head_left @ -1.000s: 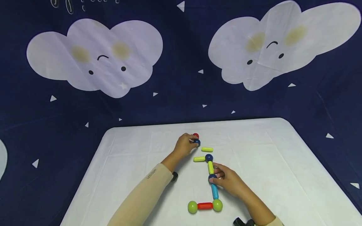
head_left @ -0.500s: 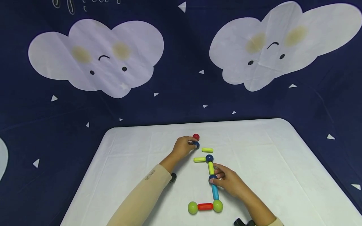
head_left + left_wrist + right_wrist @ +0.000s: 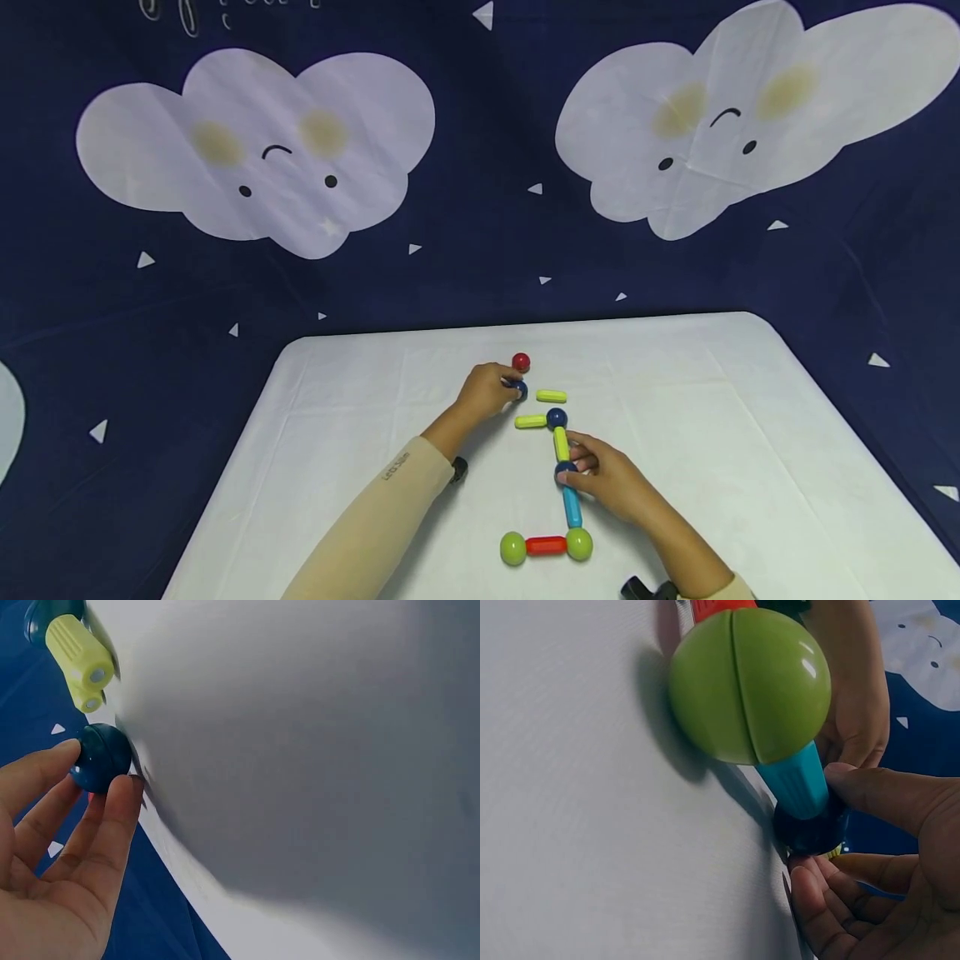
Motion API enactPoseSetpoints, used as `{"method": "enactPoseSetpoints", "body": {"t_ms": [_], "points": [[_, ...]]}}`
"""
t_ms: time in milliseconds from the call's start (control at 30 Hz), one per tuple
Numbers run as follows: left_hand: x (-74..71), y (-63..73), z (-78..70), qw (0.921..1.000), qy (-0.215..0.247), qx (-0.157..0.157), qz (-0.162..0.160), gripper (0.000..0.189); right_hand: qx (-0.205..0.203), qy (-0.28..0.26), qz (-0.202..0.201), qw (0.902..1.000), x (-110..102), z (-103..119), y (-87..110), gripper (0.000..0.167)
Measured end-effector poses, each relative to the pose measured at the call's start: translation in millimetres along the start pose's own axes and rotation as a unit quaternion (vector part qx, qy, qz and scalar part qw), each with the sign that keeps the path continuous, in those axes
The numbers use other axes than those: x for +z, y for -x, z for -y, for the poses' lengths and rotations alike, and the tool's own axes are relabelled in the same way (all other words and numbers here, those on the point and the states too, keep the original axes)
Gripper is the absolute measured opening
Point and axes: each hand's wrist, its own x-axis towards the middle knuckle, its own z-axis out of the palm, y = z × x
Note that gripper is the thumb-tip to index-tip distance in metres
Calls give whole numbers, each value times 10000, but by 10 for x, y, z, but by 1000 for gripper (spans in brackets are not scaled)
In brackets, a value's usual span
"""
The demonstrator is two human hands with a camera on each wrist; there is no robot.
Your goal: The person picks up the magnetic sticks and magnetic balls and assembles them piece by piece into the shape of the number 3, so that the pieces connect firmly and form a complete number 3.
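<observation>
My left hand pinches a dark blue ball between thumb and fingers at the far part of the table. My right hand holds another blue ball, a joint in a chain of toy rods and balls. From that ball a light blue rod runs to a green ball. A red rod joins it to a second green ball. On the far side, a yellow-green rod leads to a blue ball with a rod pointing left.
A loose yellow-green rod lies beyond the chain. Just past my left fingers sits a red ball. The white table ends at a dark blue cloth backdrop with white clouds.
My left hand has drawn the blue ball slightly nearer, away from the red ball, which now shows fully. My right hand keeps its hold on the chain.
</observation>
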Motion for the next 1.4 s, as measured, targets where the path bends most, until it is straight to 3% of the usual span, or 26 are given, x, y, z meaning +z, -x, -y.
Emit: {"method": "enactPoseSetpoints", "body": {"t_ms": [367, 800, 1400], "points": [[-90, 110, 81, 9999, -164, 28, 22, 26, 10, 56, -2, 10000, 1, 19, 10, 69], [-153, 252, 154, 10000, 25, 4, 57, 24, -138, 174, -174, 9996, -29, 41, -24, 66], [-135, 496, 250, 9987, 464, -187, -12, 22, -488, 278, -710, 9959, -47, 50, -340, 53]]}}
